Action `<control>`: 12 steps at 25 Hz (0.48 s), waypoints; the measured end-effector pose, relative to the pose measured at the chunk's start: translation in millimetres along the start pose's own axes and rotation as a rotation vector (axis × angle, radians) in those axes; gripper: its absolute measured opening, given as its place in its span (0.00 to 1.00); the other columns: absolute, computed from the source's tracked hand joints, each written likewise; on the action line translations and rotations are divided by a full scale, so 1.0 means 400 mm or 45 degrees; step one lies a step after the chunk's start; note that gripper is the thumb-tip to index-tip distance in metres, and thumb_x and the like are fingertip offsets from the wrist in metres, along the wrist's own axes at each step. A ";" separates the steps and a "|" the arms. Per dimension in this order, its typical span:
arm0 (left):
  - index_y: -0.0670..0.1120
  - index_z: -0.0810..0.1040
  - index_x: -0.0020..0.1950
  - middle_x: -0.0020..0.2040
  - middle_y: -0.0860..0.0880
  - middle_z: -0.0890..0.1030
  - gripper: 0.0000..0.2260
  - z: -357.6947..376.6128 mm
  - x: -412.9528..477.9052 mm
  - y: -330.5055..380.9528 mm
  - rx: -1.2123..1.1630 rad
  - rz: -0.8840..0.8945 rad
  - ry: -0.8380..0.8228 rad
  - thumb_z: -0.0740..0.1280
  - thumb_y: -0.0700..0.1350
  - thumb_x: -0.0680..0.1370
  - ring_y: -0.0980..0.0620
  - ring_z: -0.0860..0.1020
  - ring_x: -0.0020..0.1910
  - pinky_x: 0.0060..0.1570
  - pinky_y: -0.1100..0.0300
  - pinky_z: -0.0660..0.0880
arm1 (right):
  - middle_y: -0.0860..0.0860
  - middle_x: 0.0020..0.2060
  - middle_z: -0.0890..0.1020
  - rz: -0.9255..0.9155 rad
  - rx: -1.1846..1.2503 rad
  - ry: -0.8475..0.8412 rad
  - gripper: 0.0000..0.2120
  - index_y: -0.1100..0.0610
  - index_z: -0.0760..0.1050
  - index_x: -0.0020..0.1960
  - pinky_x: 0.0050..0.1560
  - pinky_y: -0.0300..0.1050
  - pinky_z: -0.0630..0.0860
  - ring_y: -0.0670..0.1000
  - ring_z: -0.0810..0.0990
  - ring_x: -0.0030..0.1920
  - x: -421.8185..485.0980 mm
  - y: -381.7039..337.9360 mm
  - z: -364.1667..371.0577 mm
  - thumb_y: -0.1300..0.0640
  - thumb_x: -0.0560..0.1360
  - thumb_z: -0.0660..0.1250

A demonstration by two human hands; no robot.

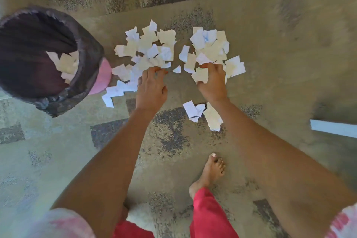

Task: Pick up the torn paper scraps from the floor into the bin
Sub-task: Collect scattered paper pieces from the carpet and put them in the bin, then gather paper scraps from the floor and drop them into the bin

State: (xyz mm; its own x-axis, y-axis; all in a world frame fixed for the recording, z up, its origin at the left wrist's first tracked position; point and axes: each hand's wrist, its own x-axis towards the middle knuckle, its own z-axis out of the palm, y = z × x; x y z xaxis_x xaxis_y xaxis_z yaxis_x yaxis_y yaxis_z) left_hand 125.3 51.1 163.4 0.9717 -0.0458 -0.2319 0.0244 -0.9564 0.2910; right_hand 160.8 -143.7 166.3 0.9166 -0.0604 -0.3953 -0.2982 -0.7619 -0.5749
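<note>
On the beige carpet with grey speckled patches, torn white and cream paper scraps lie in a loose heap, with a smaller cluster nearer the person, between the forearms. Faint bluish marks on a few scraps are too blurred to read. The right hand grips several scraps at the heap's right side, one cream piece caught between thumb and fingers. The left hand has its fingers bent down onto the heap's near edge; I cannot tell whether it holds anything. Left of the heap, touching its outer scraps, stands a round pink bin lined with a black plastic bag, with some scraps already inside. A bare foot below a red trouser leg stands near, and a white strip lies at the right edge.
</note>
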 end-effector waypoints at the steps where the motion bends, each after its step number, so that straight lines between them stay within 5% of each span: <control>1: 0.48 0.71 0.67 0.65 0.43 0.71 0.20 0.036 -0.005 0.035 0.015 0.006 -0.102 0.69 0.42 0.75 0.41 0.70 0.63 0.61 0.44 0.71 | 0.59 0.63 0.69 0.065 -0.057 -0.040 0.24 0.56 0.71 0.64 0.60 0.49 0.71 0.61 0.69 0.65 -0.002 0.062 -0.025 0.63 0.70 0.72; 7: 0.47 0.65 0.72 0.68 0.43 0.69 0.27 0.251 -0.038 0.138 0.092 0.123 -0.558 0.70 0.48 0.76 0.43 0.68 0.67 0.64 0.47 0.68 | 0.57 0.67 0.66 0.270 -0.286 -0.306 0.31 0.51 0.65 0.69 0.62 0.51 0.71 0.59 0.64 0.69 -0.026 0.350 -0.039 0.63 0.70 0.73; 12: 0.45 0.60 0.73 0.70 0.42 0.66 0.32 0.443 -0.008 0.149 0.302 0.290 -0.698 0.72 0.48 0.75 0.42 0.68 0.68 0.64 0.50 0.69 | 0.57 0.71 0.63 0.426 -0.359 -0.395 0.37 0.51 0.59 0.72 0.63 0.56 0.70 0.61 0.56 0.74 -0.018 0.511 0.077 0.60 0.69 0.74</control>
State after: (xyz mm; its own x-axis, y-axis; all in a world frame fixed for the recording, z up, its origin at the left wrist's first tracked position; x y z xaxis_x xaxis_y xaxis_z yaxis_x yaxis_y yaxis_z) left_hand 81.9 -56.8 17.0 0.6837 -0.3359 -0.6478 -0.2821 -0.9404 0.1899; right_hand 84.9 -279.2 29.3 0.6492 -0.1684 -0.7418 -0.4379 -0.8802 -0.1833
